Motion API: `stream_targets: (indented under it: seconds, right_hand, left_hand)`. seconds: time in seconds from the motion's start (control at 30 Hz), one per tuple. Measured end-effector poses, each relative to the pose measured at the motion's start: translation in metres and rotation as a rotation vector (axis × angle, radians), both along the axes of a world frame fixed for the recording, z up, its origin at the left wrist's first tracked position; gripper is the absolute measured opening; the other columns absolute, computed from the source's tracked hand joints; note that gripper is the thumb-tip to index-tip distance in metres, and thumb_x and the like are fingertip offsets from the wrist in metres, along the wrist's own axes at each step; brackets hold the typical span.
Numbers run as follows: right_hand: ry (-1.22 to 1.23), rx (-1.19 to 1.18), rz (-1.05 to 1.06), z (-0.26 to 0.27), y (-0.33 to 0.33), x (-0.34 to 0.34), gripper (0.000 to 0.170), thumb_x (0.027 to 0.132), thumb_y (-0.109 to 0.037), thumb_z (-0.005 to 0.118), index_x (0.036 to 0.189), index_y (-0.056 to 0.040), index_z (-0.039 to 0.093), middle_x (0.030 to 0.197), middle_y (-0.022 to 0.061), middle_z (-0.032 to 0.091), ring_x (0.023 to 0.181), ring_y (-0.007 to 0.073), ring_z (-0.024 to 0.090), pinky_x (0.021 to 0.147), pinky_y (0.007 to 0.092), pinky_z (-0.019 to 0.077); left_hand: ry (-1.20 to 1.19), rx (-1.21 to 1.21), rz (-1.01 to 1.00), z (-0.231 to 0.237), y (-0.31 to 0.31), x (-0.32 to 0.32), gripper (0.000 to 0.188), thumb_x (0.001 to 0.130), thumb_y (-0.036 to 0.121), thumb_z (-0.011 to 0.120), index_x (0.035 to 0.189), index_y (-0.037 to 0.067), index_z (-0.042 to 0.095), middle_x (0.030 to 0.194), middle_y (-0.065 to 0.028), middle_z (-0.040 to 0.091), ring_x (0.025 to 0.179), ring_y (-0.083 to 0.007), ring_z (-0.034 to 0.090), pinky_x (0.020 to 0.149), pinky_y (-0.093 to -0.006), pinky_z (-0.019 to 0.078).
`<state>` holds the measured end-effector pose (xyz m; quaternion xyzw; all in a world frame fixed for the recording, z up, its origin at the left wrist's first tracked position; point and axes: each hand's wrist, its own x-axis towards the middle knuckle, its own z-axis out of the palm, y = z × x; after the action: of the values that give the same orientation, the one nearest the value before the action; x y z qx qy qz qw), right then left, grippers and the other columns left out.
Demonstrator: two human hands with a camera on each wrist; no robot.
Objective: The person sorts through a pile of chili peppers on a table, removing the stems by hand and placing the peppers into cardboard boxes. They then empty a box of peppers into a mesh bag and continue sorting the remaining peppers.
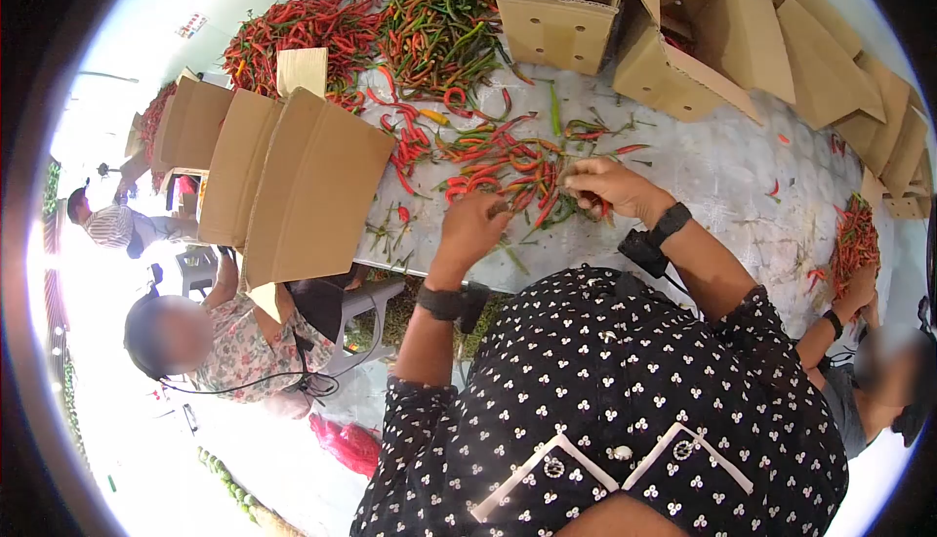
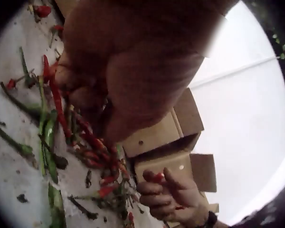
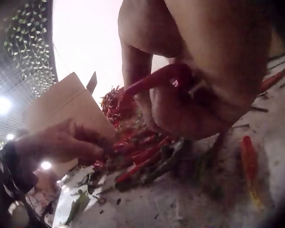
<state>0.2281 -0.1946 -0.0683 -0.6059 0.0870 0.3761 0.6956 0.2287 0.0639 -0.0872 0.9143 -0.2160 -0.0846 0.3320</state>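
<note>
A: Here we are at a pale table [image 1: 712,161], and both bare hands are right in among the chilies!

B: The right hand [image 1: 613,187] first. Its fingers are curled round a red chili [image 3: 156,80], with the curved body poking out past them in the right wrist view.

A: And the left hand [image 1: 473,232]?

B: Fingers bent, tips down at the near edge of the loose pile [image 1: 498,168]. Whether they pinch anything, I cannot tell; the hand itself hides them, even in the left wrist view.

A: So the chilies lie mostly between and just beyond the hands: red ones, green ones, and a yellow chili [image 1: 434,117] near the far side. Loose stems are strewn among them.

B: Look past that! A big red heap [image 1: 303,34] sits at the back, touching a mixed heap [image 1: 434,29] of green and red.

A: An open box [image 1: 317,185] stands to the left, flaps up, and another box [image 1: 556,31] is at the far side, with more cardboard along the right.

B: Company, too: a person in a floral top [image 1: 256,366] on the left, and on the far right another person's hand [image 1: 857,288] at a small heap [image 1: 855,234] of red chilies.
</note>
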Motion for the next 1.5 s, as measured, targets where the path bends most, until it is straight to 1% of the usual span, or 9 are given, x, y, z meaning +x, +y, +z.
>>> stream_targets:
  seconds: [0.07, 0.37, 0.53, 0.9, 0.97, 1.07, 1.17, 1.37, 1.5]
  right_hand:
    - [-0.052, -0.075, 0.048, -0.003, 0.007, -0.002, 0.021, 0.082, -0.018, 0.056, 0.097, -0.0045, 0.056, 0.066, -0.0015, 0.050, 0.051, 0.0074, 0.043, 0.041, 0.0220, 0.0364]
    - [-0.203, -0.268, 0.067, -0.035, -0.008, -0.006, 0.015, 0.082, -0.015, 0.054, 0.089, -0.0020, 0.056, 0.064, -0.0014, 0.049, 0.052, 0.0088, 0.046, 0.045, 0.0247, 0.0395]
    - [-0.014, -0.226, -0.060, -0.029, -0.005, -0.008, 0.015, 0.085, -0.018, 0.052, 0.088, -0.0035, 0.054, 0.068, 0.0009, 0.052, 0.056, 0.0110, 0.052, 0.044, 0.0257, 0.0412]
    - [0.043, -0.120, -0.140, -0.014, -0.004, -0.013, 0.010, 0.084, -0.015, 0.051, 0.088, -0.0057, 0.052, 0.070, 0.0023, 0.054, 0.059, 0.0133, 0.054, 0.044, 0.0268, 0.0419]
    - [0.052, -0.097, -0.138, -0.012, -0.006, -0.013, 0.010, 0.083, -0.014, 0.051, 0.088, -0.0057, 0.051, 0.069, 0.0023, 0.054, 0.059, 0.0134, 0.054, 0.044, 0.0272, 0.0421]
    - [0.045, -0.036, -0.134, -0.009, -0.004, -0.010, 0.010, 0.082, -0.013, 0.051, 0.088, -0.0059, 0.051, 0.067, 0.0022, 0.054, 0.059, 0.0129, 0.054, 0.044, 0.0262, 0.0419]
    - [-0.006, -0.004, -0.140, -0.004, 0.005, -0.005, 0.009, 0.081, -0.012, 0.052, 0.088, -0.0060, 0.052, 0.068, 0.0020, 0.054, 0.059, 0.0121, 0.054, 0.045, 0.0243, 0.0414]
    - [-0.059, 0.052, -0.075, 0.008, 0.016, 0.000, 0.008, 0.083, -0.012, 0.053, 0.087, -0.0066, 0.050, 0.069, 0.0009, 0.053, 0.058, 0.0101, 0.053, 0.045, 0.0218, 0.0407]
    - [-0.058, 0.007, -0.040, 0.013, 0.021, -0.001, 0.009, 0.082, -0.012, 0.053, 0.088, -0.0062, 0.051, 0.069, 0.0005, 0.053, 0.059, 0.0103, 0.053, 0.047, 0.0218, 0.0412]
  left_hand:
    - [-0.124, -0.013, -0.032, 0.010, -0.020, -0.004, 0.020, 0.072, 0.020, 0.061, 0.087, 0.008, 0.064, 0.078, -0.0127, 0.059, 0.072, -0.0323, 0.057, 0.065, -0.0393, 0.0456]
    - [-0.140, 0.079, -0.084, -0.005, -0.059, -0.001, 0.022, 0.072, 0.025, 0.061, 0.085, 0.008, 0.061, 0.081, -0.0141, 0.058, 0.074, -0.0334, 0.057, 0.062, -0.0426, 0.0456]
    - [-0.105, 0.114, -0.092, -0.006, -0.064, 0.004, 0.023, 0.071, 0.025, 0.061, 0.084, 0.006, 0.060, 0.080, -0.0156, 0.058, 0.073, -0.0341, 0.057, 0.062, -0.0429, 0.0452]
    - [-0.007, -0.091, -0.071, -0.006, -0.031, 0.008, 0.018, 0.069, 0.016, 0.058, 0.083, 0.004, 0.057, 0.079, -0.0157, 0.058, 0.076, -0.0337, 0.057, 0.064, -0.0417, 0.0457]
    - [-0.177, -0.032, 0.184, 0.008, -0.015, 0.015, 0.017, 0.070, 0.013, 0.059, 0.084, 0.005, 0.057, 0.085, -0.0132, 0.058, 0.077, -0.0325, 0.056, 0.066, -0.0400, 0.0459]
    - [-0.262, 0.040, 0.161, 0.008, 0.002, 0.020, 0.022, 0.071, 0.010, 0.060, 0.092, 0.007, 0.056, 0.096, -0.0148, 0.056, 0.078, -0.0347, 0.057, 0.066, -0.0417, 0.0462]
    - [-0.254, 0.203, 0.140, 0.005, -0.002, 0.022, 0.028, 0.069, 0.009, 0.060, 0.097, 0.010, 0.056, 0.091, -0.0099, 0.054, 0.076, -0.0319, 0.057, 0.062, -0.0412, 0.0474]
    - [-0.361, 0.244, 0.099, -0.003, -0.009, 0.021, 0.030, 0.071, 0.010, 0.058, 0.101, 0.011, 0.053, 0.090, -0.0120, 0.053, 0.073, -0.0328, 0.058, 0.060, -0.0426, 0.0478]
    - [-0.284, 0.266, 0.102, 0.000, -0.010, 0.020, 0.029, 0.072, 0.011, 0.056, 0.100, 0.011, 0.053, 0.090, -0.0127, 0.054, 0.073, -0.0333, 0.058, 0.059, -0.0427, 0.0477]
